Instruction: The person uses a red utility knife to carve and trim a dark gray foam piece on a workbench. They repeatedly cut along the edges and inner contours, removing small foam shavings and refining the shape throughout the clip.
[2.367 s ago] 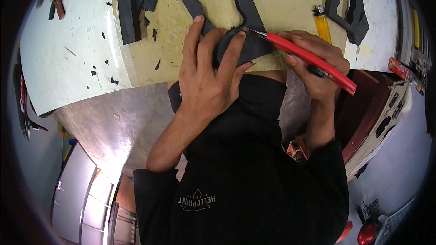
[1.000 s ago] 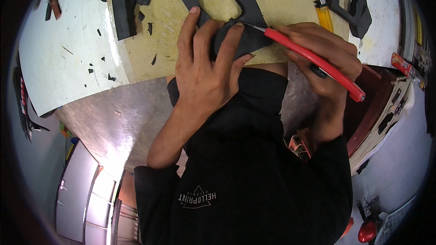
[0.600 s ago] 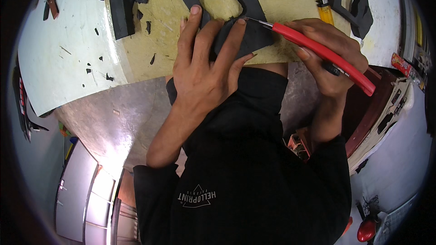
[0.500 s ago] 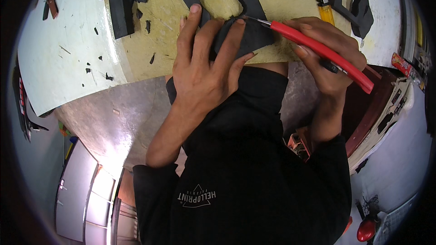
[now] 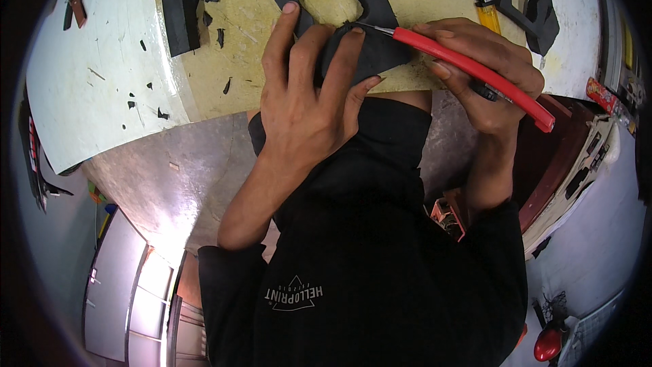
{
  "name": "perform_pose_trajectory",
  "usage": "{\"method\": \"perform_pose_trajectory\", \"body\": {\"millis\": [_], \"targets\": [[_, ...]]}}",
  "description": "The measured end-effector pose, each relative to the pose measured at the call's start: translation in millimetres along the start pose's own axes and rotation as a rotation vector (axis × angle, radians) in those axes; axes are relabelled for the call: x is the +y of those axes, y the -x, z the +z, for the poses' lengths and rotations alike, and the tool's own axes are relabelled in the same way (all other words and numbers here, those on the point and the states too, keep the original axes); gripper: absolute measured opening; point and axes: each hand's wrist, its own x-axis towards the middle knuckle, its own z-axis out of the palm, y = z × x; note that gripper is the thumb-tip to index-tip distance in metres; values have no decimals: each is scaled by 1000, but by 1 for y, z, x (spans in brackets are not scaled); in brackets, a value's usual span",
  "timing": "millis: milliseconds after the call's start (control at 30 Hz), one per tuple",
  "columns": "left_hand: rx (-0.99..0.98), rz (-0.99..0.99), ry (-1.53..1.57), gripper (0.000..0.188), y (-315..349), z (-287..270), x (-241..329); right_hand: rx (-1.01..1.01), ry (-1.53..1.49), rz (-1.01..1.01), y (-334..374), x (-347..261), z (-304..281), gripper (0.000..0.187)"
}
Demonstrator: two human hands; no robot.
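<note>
My right hand [image 5: 485, 71] is closed around a red utility knife [image 5: 468, 66] with a thin blade. Its tip touches the inner edge of a black foam piece [image 5: 373, 54], close to my left index fingertip. That foam has a large cut-out in its middle and lies near the table's front edge. My left hand [image 5: 302, 95] rests on it, fingers spread and pressing down. Part of the foam is hidden beneath that hand. Small dark shreds gather where the blade meets the edge.
A yellow lighter [image 5: 487, 13] lies beside another cut black foam piece [image 5: 543, 24] on the right. Black foam strips [image 5: 180, 13] and scattered scraps lie on the left of the table [image 5: 231, 54]. Pliers-like tool [image 5: 76, 3] at the far left. A dark red cabinet [image 5: 553, 153] stands at right.
The knife and my right hand have moved slightly left and up, bringing the blade tip further left along the foam's inner edge. My left hand stays nearly in place.
</note>
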Motion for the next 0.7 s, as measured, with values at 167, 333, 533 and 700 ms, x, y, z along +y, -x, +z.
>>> {"method": "perform_pose_trajectory", "body": {"millis": [167,333,533,700], "targets": [[3,2,-2,42,-1,0,0,-63,32,1,0,0,-1,34],[5,-1,5,41,-2,1,0,-77,28,-12,0,2,0,34],[10,-6,10,41,-2,0,0,-111,46,14,-4,-5,-3,32],[18,-9,-9,49,-3,0,1,-177,55,-20,-13,-8,-10,33]]}}
